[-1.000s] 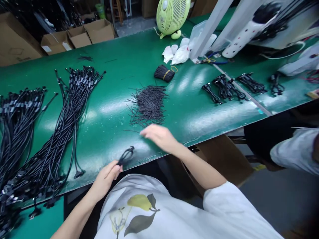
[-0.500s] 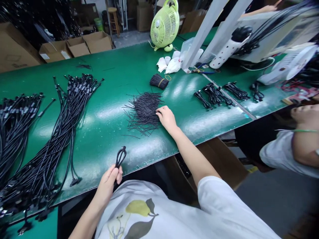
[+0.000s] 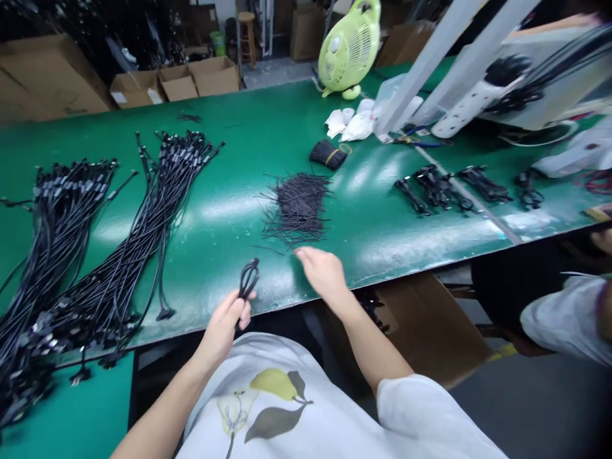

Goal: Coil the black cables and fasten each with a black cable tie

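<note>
A folded black cable (image 3: 249, 278) stands up out of my left hand (image 3: 230, 317), whose fingers are closed around its lower end. My right hand (image 3: 324, 275) hovers over the table's front part, just nearer to me than the pile of short black twist ties (image 3: 302, 205). Its thumb and fingertips are pinched together; anything between them is too small and blurred to make out. One loose tie lies between the pile and the cable. Behind the pile rests a bundle of black ties (image 3: 327, 155) with a yellow band round it.
Long black cables (image 3: 157, 210) lie in heaps on the green table (image 3: 229, 191) at left. Folded cables (image 3: 433, 186) lie at right. A green fan (image 3: 349, 51), white packets (image 3: 358, 125) and grey posts stand behind. A co-worker's sleeve (image 3: 567, 319) shows at right.
My right hand has drawn back from the pile's right edge toward me and the folded cable. My left hand still holds the cable, slightly raised. The view has swung left.
</note>
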`<state>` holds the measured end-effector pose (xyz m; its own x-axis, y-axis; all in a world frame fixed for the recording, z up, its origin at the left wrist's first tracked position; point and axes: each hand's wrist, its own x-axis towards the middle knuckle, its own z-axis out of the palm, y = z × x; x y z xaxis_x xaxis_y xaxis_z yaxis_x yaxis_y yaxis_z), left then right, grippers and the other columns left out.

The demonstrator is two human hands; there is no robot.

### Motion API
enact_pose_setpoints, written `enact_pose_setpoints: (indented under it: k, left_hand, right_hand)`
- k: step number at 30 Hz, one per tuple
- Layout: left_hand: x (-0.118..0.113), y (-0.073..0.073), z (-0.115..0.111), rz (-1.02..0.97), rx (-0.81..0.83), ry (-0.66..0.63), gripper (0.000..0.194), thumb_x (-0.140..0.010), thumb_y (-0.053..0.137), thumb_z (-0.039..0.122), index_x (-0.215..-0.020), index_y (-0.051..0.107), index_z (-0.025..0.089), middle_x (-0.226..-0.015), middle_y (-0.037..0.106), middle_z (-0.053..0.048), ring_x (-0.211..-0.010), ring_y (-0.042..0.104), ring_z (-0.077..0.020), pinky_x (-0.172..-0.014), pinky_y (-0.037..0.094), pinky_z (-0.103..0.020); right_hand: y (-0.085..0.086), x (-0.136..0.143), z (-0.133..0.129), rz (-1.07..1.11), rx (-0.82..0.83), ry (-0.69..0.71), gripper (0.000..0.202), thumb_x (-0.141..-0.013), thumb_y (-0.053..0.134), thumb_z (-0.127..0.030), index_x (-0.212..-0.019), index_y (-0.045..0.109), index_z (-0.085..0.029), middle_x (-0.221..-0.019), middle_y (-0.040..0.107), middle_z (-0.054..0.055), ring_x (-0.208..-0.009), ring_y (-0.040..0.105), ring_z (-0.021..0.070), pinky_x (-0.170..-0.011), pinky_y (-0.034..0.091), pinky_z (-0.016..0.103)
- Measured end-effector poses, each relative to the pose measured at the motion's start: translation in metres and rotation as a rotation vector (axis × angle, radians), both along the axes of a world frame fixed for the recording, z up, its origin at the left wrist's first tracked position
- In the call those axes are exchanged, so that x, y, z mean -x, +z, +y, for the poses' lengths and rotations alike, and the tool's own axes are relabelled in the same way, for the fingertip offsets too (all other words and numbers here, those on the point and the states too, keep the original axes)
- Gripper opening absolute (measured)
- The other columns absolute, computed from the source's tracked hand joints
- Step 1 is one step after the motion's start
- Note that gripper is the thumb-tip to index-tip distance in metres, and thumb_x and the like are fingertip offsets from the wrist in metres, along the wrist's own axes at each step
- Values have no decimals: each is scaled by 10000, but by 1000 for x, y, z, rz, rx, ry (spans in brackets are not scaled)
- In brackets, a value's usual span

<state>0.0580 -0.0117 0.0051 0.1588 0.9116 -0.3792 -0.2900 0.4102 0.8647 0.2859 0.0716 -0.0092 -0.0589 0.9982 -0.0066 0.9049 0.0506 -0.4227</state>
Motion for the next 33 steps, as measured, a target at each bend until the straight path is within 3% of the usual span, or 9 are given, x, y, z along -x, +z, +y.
enact_pose_setpoints:
  k: [4, 10, 14, 16, 19, 21, 24, 28, 33]
  left_hand:
    - [-5, 0, 7, -38, -55, -23, 506, -853, 613, 448, -1232, 494, 134, -603, 406, 72, -517, 358, -78, -544, 278, -244]
    - [11, 11, -5, -102, -85, 4, 340, -851, 622, 456, -969, 524, 153, -608, 413, 69, -500, 351, -59, -517, 274, -224]
    - [18, 10, -13, -90, -52, 57, 400, -839, 635, 455, -1074, 539, 146, -612, 407, 70, -502, 355, -62, -512, 281, -217]
    - [21, 6, -13, -4, -89, 49, 415, -869, 585, 466, -1105, 579, 125, -618, 414, 58, -514, 368, -70, -530, 315, -226]
    - [24, 0, -10, 332, -238, 28, 356, -928, 479, 405, -1079, 647, 130, -687, 545, -3, -608, 497, -116, -634, 426, -261]
    - [26, -3, -7, 592, -372, 11, 334, -932, 453, 322, -1160, 642, 168, -908, 663, -66, -842, 605, -175, -807, 473, -301]
    - [28, -4, -2, 765, -468, -62, 381, -904, 431, 223, -1237, 617, 216, -1149, 669, -76, -1100, 588, -219, -978, 434, -342]
    - [33, -3, 3, 628, -356, -158, 329, -861, 453, 208, -1072, 703, 177, -832, 697, -59, -858, 622, -227, -800, 485, -333]
    - [34, -1, 6, 280, -139, -93, 502, -849, 550, 362, -1285, 569, 114, -589, 473, 49, -519, 387, -96, -524, 319, -233]
  right_hand:
    - [10, 58, -44, 256, 228, 489, 305, -976, 423, -282, -853, 694, -216, -862, 726, 30, -767, 652, 158, -677, 388, 242]
    - [16, 71, -43, 406, 126, 465, 299, -977, 412, -286, -916, 693, -201, -861, 722, 41, -750, 640, 150, -668, 384, 233]
    - [17, 77, -45, 329, 82, 671, 345, -992, 379, -306, -865, 686, -213, -812, 705, 26, -723, 617, 138, -647, 369, 228]
    - [16, 83, -50, 234, -19, 741, 362, -998, 359, -282, -830, 670, -204, -765, 684, 22, -684, 590, 132, -627, 346, 235]
    - [15, 90, -54, 39, -364, 748, 323, -970, 389, -203, -751, 624, -172, -663, 613, 30, -618, 525, 144, -606, 305, 282]
    - [18, 92, -52, -101, -612, 792, 275, -933, 421, -153, -726, 602, -159, -646, 577, 39, -609, 491, 158, -606, 294, 316]
    - [29, 90, -42, -253, -832, 977, 236, -912, 402, -103, -857, 630, -125, -845, 636, 92, -756, 534, 190, -700, 364, 346]
    - [46, 89, -30, -359, -879, 1201, 304, -947, 340, -111, -1088, 606, -153, -1196, 608, 93, -1065, 519, 222, -897, 395, 375]
    - [51, 93, -26, -329, -680, 1242, 296, -937, 333, -66, -967, 621, -132, -836, 613, 106, -777, 524, 215, -703, 401, 377]
